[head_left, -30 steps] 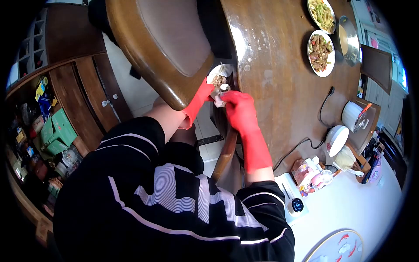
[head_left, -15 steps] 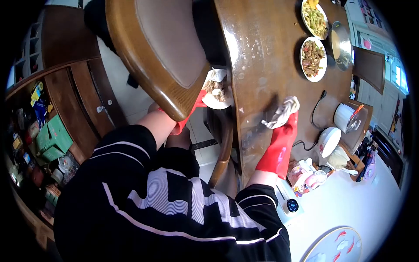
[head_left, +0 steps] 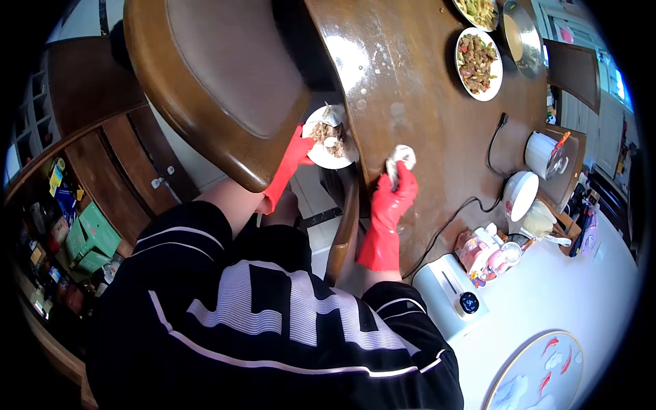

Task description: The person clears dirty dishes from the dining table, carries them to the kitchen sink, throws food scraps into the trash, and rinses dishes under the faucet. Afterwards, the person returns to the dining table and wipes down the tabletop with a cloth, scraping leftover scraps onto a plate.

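Note:
My left hand, in a red rubber glove, grips the near rim of a white plate. Food scraps and a crumpled tissue lie on that plate, which is held just off the table's edge, beside the chair. My right hand, also red-gloved, is closed around a bunched whitish cloth. The cloth rests on the brown wooden table, near its edge. Wet-looking spots and glare mark the tabletop around it.
A padded wooden chair stands close on the left. Towards the far side are a plate of meat, another food dish and a glass bowl. A black cable, white bowl and white appliance are right.
My right hand has drawn the cloth across the tabletop towards the left edge, nearer the plate. My left hand still holds the plate. The view has shifted slightly.

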`<state>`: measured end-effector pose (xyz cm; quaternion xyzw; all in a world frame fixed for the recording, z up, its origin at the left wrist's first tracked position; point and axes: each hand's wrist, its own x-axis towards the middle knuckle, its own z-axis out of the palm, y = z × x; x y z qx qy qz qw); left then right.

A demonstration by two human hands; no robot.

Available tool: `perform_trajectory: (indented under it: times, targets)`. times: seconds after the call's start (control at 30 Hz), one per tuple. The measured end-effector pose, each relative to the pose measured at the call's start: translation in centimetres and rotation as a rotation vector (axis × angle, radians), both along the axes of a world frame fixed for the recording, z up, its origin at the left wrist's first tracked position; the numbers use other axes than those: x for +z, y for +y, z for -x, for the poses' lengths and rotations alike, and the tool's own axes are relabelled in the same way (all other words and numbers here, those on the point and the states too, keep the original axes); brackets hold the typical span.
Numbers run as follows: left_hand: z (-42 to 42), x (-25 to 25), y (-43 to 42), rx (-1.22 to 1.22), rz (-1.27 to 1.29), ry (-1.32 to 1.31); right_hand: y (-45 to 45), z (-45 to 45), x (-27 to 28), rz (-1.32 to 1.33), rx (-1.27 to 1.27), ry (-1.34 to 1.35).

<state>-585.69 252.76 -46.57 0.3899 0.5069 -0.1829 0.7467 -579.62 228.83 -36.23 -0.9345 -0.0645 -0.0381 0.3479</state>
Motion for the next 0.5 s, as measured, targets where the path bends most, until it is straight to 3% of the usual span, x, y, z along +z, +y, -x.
perform_trajectory:
  times: [0.23, 0.33, 0.43, 0.5]
  targets:
    - [-1.3, 2.5, -0.4, 0.043, 0.068, 0.026, 5.7, -1.3, 2.0, -0.346, 0.160, 0.418]
    - [-1.5, 2.4, -0.1, 0.022, 0.091, -0.020, 7.3, -3.5, 4.0, -0.834, -0.057, 0.883]
    - [-1.5, 1.5, 0.1, 0.025, 0.034, 0.005, 6.4, -7.4, 5.7, -0.959, -0.152, 0.659]
    - [-1.3, 1.4, 0.3, 0.050, 0.033, -0.027, 3.2, -10.4, 4.2, -0.886, -0.141, 0.445]
